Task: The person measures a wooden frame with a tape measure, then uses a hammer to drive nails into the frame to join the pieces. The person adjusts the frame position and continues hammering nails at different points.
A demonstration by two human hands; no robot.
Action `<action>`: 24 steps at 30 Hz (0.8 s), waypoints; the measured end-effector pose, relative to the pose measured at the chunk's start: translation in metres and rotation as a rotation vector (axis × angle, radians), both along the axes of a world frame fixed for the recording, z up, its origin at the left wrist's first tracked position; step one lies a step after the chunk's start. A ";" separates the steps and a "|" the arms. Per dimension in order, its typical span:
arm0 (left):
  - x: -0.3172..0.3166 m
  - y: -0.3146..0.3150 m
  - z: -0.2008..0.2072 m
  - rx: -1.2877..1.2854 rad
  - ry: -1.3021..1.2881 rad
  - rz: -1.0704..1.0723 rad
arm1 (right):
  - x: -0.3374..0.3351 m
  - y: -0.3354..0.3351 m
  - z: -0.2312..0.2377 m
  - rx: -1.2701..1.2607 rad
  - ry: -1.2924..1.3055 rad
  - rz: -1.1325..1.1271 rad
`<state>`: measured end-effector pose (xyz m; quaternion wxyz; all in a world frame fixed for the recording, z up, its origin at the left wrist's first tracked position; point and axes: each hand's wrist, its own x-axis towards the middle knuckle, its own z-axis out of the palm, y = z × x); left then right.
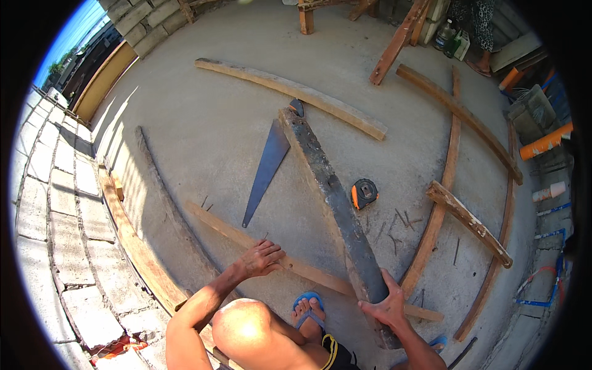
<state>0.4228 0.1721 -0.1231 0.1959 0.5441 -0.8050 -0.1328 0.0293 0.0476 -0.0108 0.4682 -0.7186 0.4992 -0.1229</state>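
My right hand (pixel 387 303) grips the near end of a thick, dark-faced wooden beam (pixel 330 191), thumb on one side and fingers on the other. The beam slants away to the far left, crossing over a thin wooden strip (pixel 320 279). My left hand (pixel 262 258) is closed over that strip, its fingers curled and their undersides hidden. A handsaw (pixel 269 166) lies left of the beam, its blade pointing towards me. The beam's far end partly covers its black and orange handle. Right of the beam sits a black and orange tape measure (pixel 364 193).
Loose nails (pixel 394 237) lie right of the beam. Wooden lengths surround me: a far one (pixel 290 92), a curved left one (pixel 166 191), and several at right. A block wall (pixel 68 228) borders the left. Another person's leg (pixel 483 37) shows at the far right.
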 end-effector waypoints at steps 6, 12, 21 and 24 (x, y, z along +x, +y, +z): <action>0.016 0.002 -0.042 0.041 -0.140 -0.028 | 0.034 -0.005 0.000 -0.065 0.062 -0.041; 0.044 -0.080 -0.018 -0.005 -0.279 0.002 | 0.072 0.004 -0.014 -0.014 0.088 -0.137; -0.142 0.014 0.038 1.229 1.347 0.402 | 0.079 0.026 -0.043 0.060 0.025 -0.245; -0.171 0.021 0.023 0.982 1.253 0.264 | 0.128 0.046 -0.072 0.221 -0.173 -0.376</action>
